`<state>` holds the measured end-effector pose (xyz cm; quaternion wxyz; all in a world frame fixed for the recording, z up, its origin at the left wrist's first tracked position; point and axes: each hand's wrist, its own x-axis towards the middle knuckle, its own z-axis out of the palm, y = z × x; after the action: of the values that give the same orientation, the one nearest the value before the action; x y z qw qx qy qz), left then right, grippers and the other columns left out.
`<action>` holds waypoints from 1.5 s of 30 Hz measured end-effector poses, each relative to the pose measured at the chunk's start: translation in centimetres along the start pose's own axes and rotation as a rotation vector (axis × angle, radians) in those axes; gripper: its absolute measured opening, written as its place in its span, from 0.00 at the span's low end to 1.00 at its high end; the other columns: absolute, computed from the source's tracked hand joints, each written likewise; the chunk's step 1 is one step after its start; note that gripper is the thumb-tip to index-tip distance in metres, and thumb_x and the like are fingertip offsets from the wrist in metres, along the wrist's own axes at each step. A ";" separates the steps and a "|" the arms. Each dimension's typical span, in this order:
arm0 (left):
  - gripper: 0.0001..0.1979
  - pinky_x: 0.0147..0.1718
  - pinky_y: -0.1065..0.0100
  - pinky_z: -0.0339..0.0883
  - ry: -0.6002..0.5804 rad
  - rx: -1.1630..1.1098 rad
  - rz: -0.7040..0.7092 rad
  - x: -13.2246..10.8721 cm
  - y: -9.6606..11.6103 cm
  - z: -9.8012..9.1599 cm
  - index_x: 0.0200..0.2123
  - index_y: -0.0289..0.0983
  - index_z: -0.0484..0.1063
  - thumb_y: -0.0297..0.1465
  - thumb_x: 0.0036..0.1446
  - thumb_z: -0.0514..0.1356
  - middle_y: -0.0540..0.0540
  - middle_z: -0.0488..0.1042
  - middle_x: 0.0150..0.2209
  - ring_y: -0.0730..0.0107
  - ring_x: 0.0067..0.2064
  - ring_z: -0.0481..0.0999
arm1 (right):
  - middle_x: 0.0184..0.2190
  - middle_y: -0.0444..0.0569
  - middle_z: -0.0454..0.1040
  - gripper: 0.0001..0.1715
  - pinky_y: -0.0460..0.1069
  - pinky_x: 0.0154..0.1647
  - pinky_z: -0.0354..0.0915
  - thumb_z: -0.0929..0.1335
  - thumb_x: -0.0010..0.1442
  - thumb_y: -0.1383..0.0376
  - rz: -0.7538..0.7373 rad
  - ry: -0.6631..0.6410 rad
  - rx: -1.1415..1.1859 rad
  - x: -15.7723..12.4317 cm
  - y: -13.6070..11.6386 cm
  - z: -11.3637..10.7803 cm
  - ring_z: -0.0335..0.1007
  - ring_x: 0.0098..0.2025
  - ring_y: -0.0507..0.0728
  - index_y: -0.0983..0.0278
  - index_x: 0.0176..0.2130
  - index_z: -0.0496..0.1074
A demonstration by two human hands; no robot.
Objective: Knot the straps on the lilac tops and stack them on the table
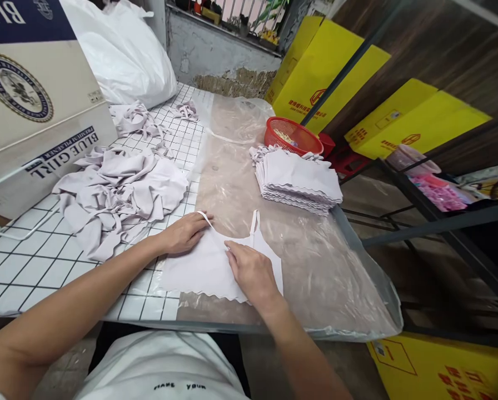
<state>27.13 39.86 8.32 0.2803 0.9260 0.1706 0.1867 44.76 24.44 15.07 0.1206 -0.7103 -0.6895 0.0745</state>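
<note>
A pale lilac camisole top (209, 266) with thin straps and a wavy hem lies spread out before me at the table's near edge. My left hand (186, 232) rests on its left side, palm down, fingers stretched towards the base of the left strap. Over the right half of the front is my right hand (253, 275), its fingers drawn together and its index finger and thumb at the fabric just below the neckline. Farther back on the right, a neat stack of matching tops (299, 180) sits. Crumpled lilac garments (124, 189) form a loose heap on the left.
Clear plastic sheeting (315, 278) covers part of the grid-patterned table (7, 278). A red basket (293, 136) stands behind the stack. On the left are a large carton (32, 111) and a white plastic bag (124, 55). Metal shelving (441, 222) borders the right side, with yellow boxes (324, 72) beyond.
</note>
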 end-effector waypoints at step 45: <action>0.15 0.32 0.65 0.60 0.282 -0.386 -0.598 1.0 3.9 -1.2 0.35 0.37 0.72 0.41 0.49 0.63 0.48 0.74 0.31 0.65 0.31 0.70 | 0.22 0.39 0.67 0.24 0.43 0.24 0.55 0.76 0.45 0.52 0.184 -0.389 1.195 7.8 4.3 2.4 0.56 0.22 0.46 0.66 0.37 0.79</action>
<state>28.29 37.73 11.80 0.4654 0.7309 0.4316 0.2508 48.49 32.25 12.04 0.3619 -0.5502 -0.4747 0.5839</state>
